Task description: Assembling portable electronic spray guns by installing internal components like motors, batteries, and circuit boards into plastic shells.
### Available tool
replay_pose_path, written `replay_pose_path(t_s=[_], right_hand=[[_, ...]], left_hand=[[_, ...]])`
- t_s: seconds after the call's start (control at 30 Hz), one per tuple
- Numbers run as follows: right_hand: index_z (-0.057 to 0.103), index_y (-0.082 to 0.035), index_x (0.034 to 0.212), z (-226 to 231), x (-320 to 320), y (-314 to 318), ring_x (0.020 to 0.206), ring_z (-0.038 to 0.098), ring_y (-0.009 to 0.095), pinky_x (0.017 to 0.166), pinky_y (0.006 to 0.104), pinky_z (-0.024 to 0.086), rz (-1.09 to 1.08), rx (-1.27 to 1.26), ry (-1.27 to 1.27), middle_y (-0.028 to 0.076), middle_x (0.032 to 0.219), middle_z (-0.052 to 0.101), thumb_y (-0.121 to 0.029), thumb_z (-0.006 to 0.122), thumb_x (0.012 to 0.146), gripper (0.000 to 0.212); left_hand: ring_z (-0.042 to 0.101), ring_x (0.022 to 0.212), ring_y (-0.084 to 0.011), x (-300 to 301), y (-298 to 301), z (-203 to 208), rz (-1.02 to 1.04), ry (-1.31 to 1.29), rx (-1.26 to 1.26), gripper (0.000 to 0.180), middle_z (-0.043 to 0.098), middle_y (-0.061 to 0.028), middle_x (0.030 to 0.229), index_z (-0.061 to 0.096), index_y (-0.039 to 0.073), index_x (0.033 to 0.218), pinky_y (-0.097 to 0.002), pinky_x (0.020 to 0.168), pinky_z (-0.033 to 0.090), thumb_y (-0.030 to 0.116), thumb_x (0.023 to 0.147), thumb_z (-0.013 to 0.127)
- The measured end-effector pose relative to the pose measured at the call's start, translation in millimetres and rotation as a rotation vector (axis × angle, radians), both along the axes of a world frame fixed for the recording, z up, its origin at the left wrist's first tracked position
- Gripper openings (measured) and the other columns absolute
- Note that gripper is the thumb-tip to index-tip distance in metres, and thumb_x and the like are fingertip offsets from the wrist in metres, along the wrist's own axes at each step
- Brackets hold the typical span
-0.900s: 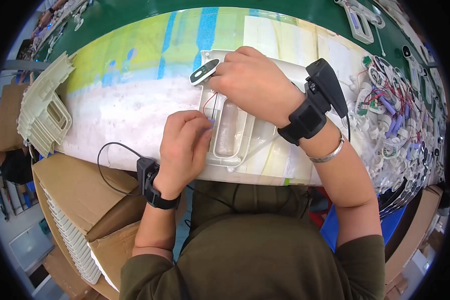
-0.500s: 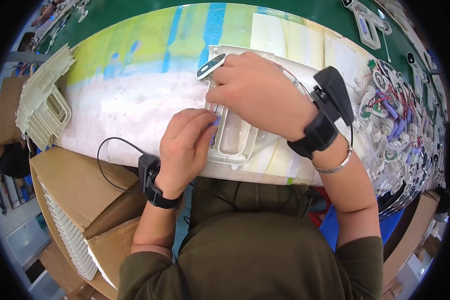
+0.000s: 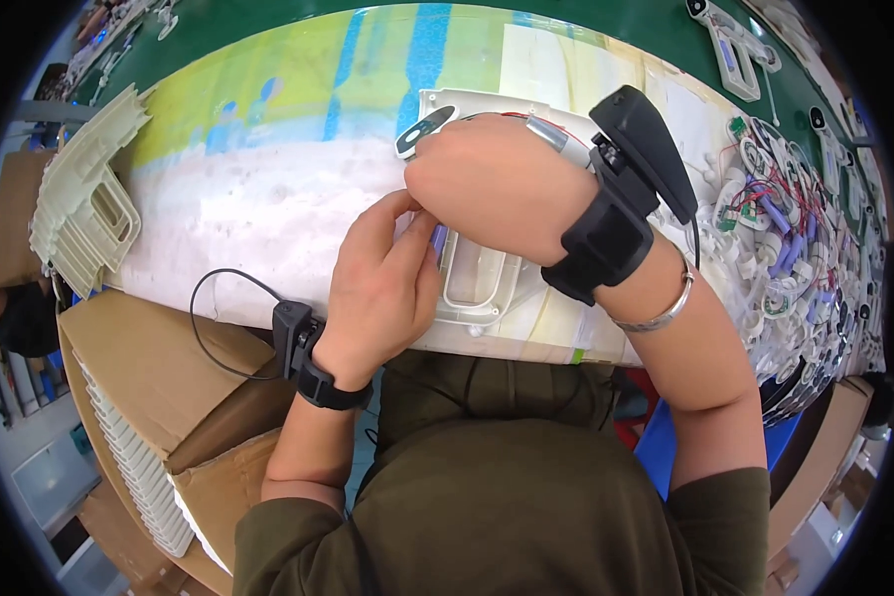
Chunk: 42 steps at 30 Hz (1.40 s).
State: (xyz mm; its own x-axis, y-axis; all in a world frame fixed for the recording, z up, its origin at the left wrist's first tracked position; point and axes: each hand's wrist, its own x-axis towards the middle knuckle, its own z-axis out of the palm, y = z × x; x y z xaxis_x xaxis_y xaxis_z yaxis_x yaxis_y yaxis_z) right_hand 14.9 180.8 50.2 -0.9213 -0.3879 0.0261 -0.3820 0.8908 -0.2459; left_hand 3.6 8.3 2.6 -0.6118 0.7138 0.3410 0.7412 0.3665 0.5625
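A white plastic housing half with a looped handle (image 3: 508, 288) lies on the table in front of me. My right hand (image 3: 502, 189) is bent over its middle, fingers curled under and mostly hidden. From the left, my left hand (image 3: 382, 273) meets it with thumb and fingers pinched together at the tips; what they hold cannot be made out. A purple cylindrical battery (image 3: 439, 238) shows beside the left fingers, along the handle. Above my right hand are a silver motor (image 3: 546, 133) and red wires. A white oval piece with a dark panel (image 3: 427, 131) sits at the housing's upper left end.
Nested white housing shells (image 3: 89, 199) stand at the table's left. A large heap of wired parts with purple batteries (image 3: 790, 253) covers the right side. An open cardboard box (image 3: 159, 368) of white shells is at lower left. One assembled unit (image 3: 735, 60) lies at far right.
My right hand has turned and moved down over the housing, uncovering the silver motor. My left fingers have moved up and right to meet it.
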Motion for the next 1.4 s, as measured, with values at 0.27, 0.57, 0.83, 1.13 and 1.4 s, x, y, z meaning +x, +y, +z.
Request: replay_pose_path(t_s=[0.27,0.57,0.83,1.13,1.4], right_hand=[[0.063,-0.003,0.073,-14,7,26,0.082,0.06,0.029,0.068,0.0371,0.05,-0.085,-0.105,0.231,0.012,0.081,0.062,-0.002,0.056,0.071,0.007],[0.064,-0.008,0.077,-24,2,24,0.084,0.055,0.023,0.074,0.0325,0.042,-0.089,0.002,0.208,0.004,0.078,0.058,-0.003,0.059,0.07,0.01],[0.065,-0.008,0.077,-23,2,22,0.083,0.055,0.023,0.076,0.0329,0.043,-0.081,0.064,0.212,0.005,0.079,0.058,-0.004,0.059,0.071,0.009],[0.064,-0.005,0.098,-23,39,61,0.097,0.056,0.031,0.085,0.0376,0.045,-0.412,-0.328,0.44,0.014,0.1,0.062,-0.013,0.06,0.082,0.018],[0.055,-0.013,0.118,-46,61,66,0.118,0.046,0.033,0.101,0.0519,0.03,-0.451,-0.187,0.254,0.018,0.123,0.051,-0.034,0.061,0.083,0.041]], left_hand=[[0.053,0.09,-0.031,-1,2,5,-0.032,0.01,-0.083,0.028,0.052,-0.0133,0.11,0.058,0.0,0.106,-0.0388,0.079,0.043,0.008,0.079,0.06],[0.051,0.08,-0.0266,-1,18,8,0.024,0.11,-0.212,0.033,0.05,-0.0102,0.1,0.056,0.001,0.11,-0.0375,0.071,0.043,0.015,0.081,0.061],[0.054,0.082,-0.0287,-11,18,8,0.067,0.101,-0.082,0.028,0.054,-0.0116,0.097,0.059,0.001,0.107,-0.0377,0.072,0.045,0.01,0.08,0.06],[0.058,0.092,-0.0381,-54,41,29,-0.012,0.083,-0.322,0.038,0.06,-0.0215,0.104,0.055,0.002,0.116,-0.0414,0.078,0.048,0.001,0.078,0.054],[0.06,0.063,-0.0359,-36,39,11,0.264,0.241,-0.257,0.027,0.062,-0.018,0.072,0.058,0.003,0.112,-0.0413,0.055,0.047,0.007,0.086,0.051]])
